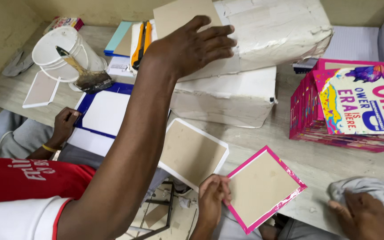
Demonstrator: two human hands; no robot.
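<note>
A pale, worn wooden worktop runs up to a stained, yellowish plaster wall under even, soft light.

Just one view on my end: the head cam, looking steeply down and forward over the worktable from close up. It faces the back wall, with the wearer's own shoulder filling the bottom-left corner.

Left arm bare; short white sleeve, red trim at cuff
</note>
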